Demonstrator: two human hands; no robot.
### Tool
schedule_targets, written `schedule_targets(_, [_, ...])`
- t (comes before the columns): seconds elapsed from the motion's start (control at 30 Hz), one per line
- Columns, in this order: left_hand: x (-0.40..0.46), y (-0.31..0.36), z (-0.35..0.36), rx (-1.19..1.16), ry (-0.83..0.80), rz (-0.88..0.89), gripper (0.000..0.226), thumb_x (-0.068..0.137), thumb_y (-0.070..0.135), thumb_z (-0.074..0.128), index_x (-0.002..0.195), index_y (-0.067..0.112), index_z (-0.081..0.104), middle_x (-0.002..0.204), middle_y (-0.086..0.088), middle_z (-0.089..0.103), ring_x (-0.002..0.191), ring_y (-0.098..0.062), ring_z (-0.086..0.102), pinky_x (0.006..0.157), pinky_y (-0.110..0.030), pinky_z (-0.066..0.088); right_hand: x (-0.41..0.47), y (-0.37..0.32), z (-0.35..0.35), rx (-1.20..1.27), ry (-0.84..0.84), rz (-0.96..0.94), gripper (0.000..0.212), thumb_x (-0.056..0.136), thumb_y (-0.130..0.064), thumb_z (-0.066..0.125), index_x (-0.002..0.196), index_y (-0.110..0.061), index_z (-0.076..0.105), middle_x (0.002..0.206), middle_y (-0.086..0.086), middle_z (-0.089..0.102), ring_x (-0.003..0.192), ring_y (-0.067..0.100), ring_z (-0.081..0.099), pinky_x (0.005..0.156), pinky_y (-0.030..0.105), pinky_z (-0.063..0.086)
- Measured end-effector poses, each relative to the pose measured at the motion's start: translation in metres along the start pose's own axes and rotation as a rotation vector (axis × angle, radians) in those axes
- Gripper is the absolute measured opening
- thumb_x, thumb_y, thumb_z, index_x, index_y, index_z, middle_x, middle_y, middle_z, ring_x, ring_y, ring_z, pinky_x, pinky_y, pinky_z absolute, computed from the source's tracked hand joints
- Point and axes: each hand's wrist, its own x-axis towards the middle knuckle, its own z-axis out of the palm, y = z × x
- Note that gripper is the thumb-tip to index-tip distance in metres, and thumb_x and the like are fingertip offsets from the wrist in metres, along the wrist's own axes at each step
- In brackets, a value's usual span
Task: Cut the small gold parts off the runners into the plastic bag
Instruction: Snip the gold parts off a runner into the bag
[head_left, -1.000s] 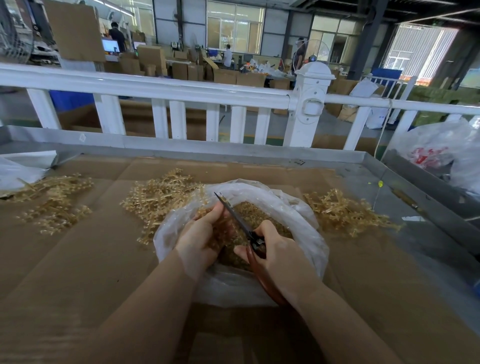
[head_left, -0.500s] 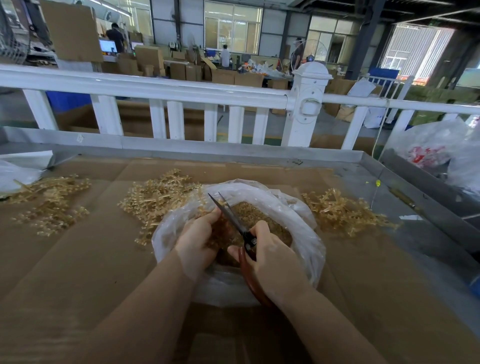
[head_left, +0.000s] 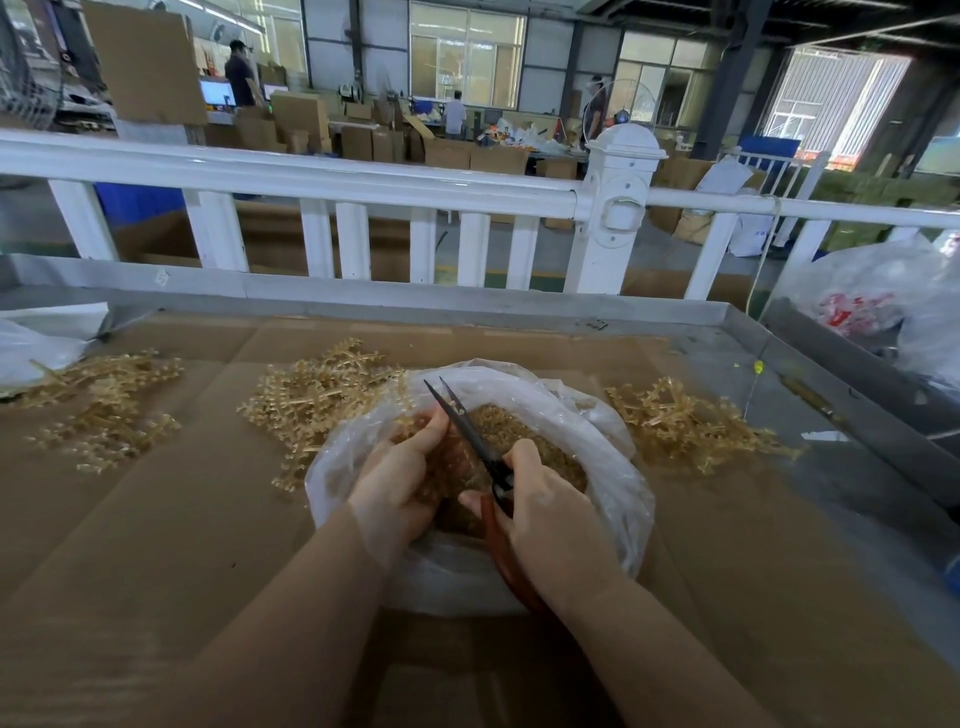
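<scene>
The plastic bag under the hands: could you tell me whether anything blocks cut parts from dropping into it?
Nothing visible does. The scissors and the left hand work directly over the plastic bag, whose open mouth shows loose gold parts.

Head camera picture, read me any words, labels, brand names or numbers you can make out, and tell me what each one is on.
No text here is legible.
Red print on the clear plastic bag at far right: too blurred to read.
Monitor screens in the background: too small to read.
Scissors, plastic bag and the cardboard table cover: no marking visible.
</scene>
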Motion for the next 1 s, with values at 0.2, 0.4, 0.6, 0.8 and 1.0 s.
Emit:
schedule_targets(0.2, [-0.005,-0.005,0.003,0.041,0.04,0.128,0.007,0.09,0.014,0.063,0.095,0.016,0.067,0.078,-0.007,0.074,0.071,-0.021,0.073,0.058,-0.031,0.056,0.0,0.007,-0.007,0.067,-0.015,-0.011,0.036,0.086,-0.061,0.048,0.095,-0.028,0.036,0.082,-0.01,0.058,0.073,0.006,0.057,0.065,0.022,0.049])
schedule_targets(0.4, [-0.008,-0.003,0.009,0.071,0.165,0.076,0.025,0.091,0.014,0.062,0.116,0.009,0.062,0.099,-0.016,0.071,0.087,-0.029,0.07,0.063,-0.036,0.054,-0.002,0.008,-0.008,0.067,-0.027,-0.015,0.038,0.087,-0.061,0.049,0.1,-0.027,0.039,0.09,-0.007,0.06,0.082,0.008,0.058,0.074,0.025,0.05])
schedule_targets(0.6, [-0.006,-0.003,0.01,0.08,0.227,0.047,0.023,0.092,0.015,0.062,0.113,0.01,0.066,0.085,-0.016,0.073,0.067,-0.023,0.072,0.055,-0.034,0.056,-0.007,0.004,-0.007,0.073,-0.033,0.006,0.038,0.086,-0.062,0.048,0.103,-0.029,0.038,0.097,-0.007,0.058,0.087,0.008,0.057,0.073,0.018,0.046])
schedule_targets(0.8, [-0.016,0.002,0.017,0.048,0.22,0.025,0.029,0.093,0.013,0.059,0.121,0.007,0.063,0.096,-0.014,0.07,0.081,-0.026,0.068,0.062,-0.038,0.053,-0.005,0.001,-0.005,0.046,-0.016,0.015,0.037,0.087,-0.062,0.047,0.102,-0.03,0.037,0.094,-0.008,0.058,0.084,0.007,0.056,0.063,0.013,0.034])
schedule_targets(1.0, [-0.035,0.0,0.019,0.087,0.121,0.068,0.039,0.102,0.013,0.043,0.135,-0.008,0.045,0.136,-0.031,0.05,0.117,-0.041,0.055,0.084,-0.031,0.045,-0.004,-0.001,-0.002,0.025,0.003,0.021,0.039,0.087,-0.063,0.046,0.103,-0.028,0.037,0.093,-0.006,0.057,0.082,0.01,0.056,0.065,0.017,0.038])
